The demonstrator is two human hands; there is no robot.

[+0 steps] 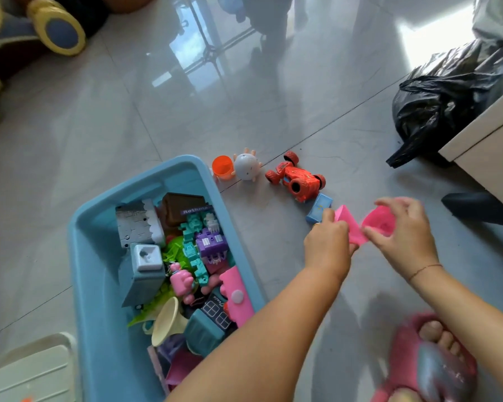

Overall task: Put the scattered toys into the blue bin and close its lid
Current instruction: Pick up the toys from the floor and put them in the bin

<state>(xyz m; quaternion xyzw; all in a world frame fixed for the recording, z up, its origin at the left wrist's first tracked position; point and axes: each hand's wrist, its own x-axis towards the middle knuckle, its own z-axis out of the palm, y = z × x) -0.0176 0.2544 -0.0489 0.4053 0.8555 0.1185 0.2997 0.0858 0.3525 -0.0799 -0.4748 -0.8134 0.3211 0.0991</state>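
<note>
Holding two pink pieces low over the floor, right of the blue bin (pixel 90 285): the left hand (pixel 327 242) pinches a pink wedge (pixel 347 223), and the right hand (pixel 404 233) has its fingers (pixel 395 202) curled round a pink cup (pixel 381 220), which is blurred. Both look like hollow hard plastic, so probably light, stiff and a bit slick, not fragile; an edge or rim pinch should do. On the floor are a blue block (pixel 320 211) just beside the left hand, a red toy car (pixel 295 179), and a white round toy (pixel 246 166) touching an orange cup (pixel 222 167) near the bin corner. The car's wheels may roll, so best taken by the body. The bin is open and heaped with toys.
</note>
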